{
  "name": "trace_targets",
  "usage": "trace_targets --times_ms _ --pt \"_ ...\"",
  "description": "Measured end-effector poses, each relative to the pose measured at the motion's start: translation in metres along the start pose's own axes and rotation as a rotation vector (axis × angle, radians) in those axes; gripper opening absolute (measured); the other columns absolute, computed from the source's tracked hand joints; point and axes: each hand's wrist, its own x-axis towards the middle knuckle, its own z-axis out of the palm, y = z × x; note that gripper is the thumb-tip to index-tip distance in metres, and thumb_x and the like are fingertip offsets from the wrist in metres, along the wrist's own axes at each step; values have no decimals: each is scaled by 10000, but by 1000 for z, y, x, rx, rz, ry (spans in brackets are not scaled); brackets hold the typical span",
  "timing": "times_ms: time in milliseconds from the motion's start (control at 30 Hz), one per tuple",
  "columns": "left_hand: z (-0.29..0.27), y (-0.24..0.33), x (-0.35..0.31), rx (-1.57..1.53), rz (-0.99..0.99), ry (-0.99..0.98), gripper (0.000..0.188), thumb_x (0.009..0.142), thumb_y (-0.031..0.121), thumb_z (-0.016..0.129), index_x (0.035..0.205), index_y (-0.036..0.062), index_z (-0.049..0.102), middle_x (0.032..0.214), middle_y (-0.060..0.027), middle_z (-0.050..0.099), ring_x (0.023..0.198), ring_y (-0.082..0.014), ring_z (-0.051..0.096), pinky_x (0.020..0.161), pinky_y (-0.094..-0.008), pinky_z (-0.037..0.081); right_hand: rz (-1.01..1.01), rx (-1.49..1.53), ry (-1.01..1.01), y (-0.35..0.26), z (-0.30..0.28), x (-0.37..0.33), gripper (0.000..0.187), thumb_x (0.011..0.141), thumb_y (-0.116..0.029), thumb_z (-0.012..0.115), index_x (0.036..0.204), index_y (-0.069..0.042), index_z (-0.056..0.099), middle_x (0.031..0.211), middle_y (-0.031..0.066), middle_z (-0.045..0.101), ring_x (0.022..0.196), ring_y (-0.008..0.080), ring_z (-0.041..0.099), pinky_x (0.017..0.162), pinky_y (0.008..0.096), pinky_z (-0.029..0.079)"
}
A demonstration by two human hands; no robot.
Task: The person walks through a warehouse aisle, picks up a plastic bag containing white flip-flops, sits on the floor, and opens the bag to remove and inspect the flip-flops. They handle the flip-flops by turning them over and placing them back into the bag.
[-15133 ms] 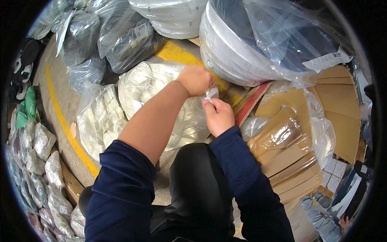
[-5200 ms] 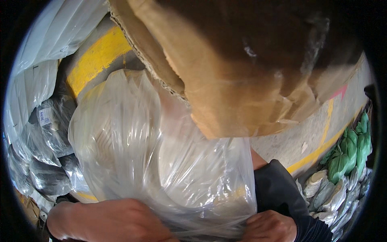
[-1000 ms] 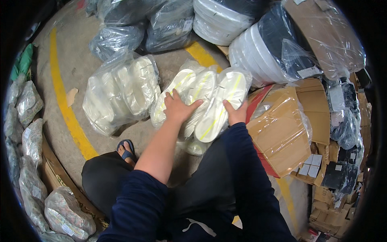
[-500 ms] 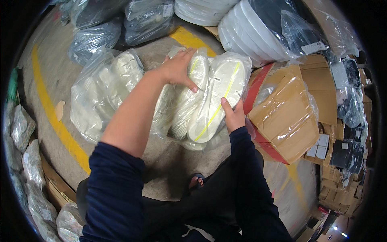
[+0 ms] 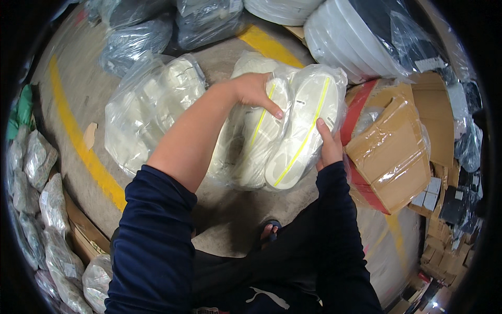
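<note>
A clear plastic bag of off-white shoe soles [image 5: 302, 137], each with a yellow-green line along it, is between my two hands. My left hand [image 5: 257, 94] reaches over the bag's left part, its thumb pressed on one sole and its other fingers hidden behind. At the right edge, my right hand [image 5: 329, 144] grips the bag with the thumb on top; its remaining fingers are mostly out of sight below. Beside my left forearm lies another clear bag [image 5: 138, 123] of pale soles, partly covered by that arm.
A taped cardboard box [image 5: 389, 152] with a red stripe stands close on the right. Grey wrapped bundles [image 5: 136, 44] and stacked white round pieces [image 5: 350, 44] lie at the far side. Wrapped packets [image 5: 55, 206] line the left. Yellow stripes [image 5: 78, 138] mark the concrete floor.
The whole scene has shifted slightly to the right in view. Both hands keep hold of the bagged soles, and my left thumb still rests on the left sole.
</note>
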Motion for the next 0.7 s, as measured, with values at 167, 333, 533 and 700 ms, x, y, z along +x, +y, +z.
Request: trace_targets --times_ms 167,333,533,700 --pt "32 -17 -34 -167 -43 277 966 543 389 911 1304 -25 483 1216 -186 618 1147 -297 581 1010 -353 423 -101 -205 -185 1 3 3 690 800 -139 756 1347 65 389 1238 174 567 1057 232 598 927 328 476" --pt "67 -4 -78 -230 -273 637 857 620 397 883 1256 -43 514 1147 -187 645 1060 -258 624 941 -356 469 -268 -174 -318 11 13 8 756 786 -90 743 1413 48 344 1241 159 568 1074 218 591 920 310 479" --pt "62 22 -144 -286 -559 942 901 728 614 725 1217 -122 550 1119 -269 650 1034 -332 650 913 -386 486 -117 -90 -328 -17 23 -6 565 815 -103 716 1315 39 494 1130 132 641 978 201 631 868 301 495" --pt "13 91 -182 -386 -551 1034 805 816 619 635 1171 -103 615 1100 -237 662 991 -318 657 900 -381 484 -127 31 -525 -83 24 -33 476 892 -214 662 1255 68 539 1095 135 657 935 185 646 824 283 500"
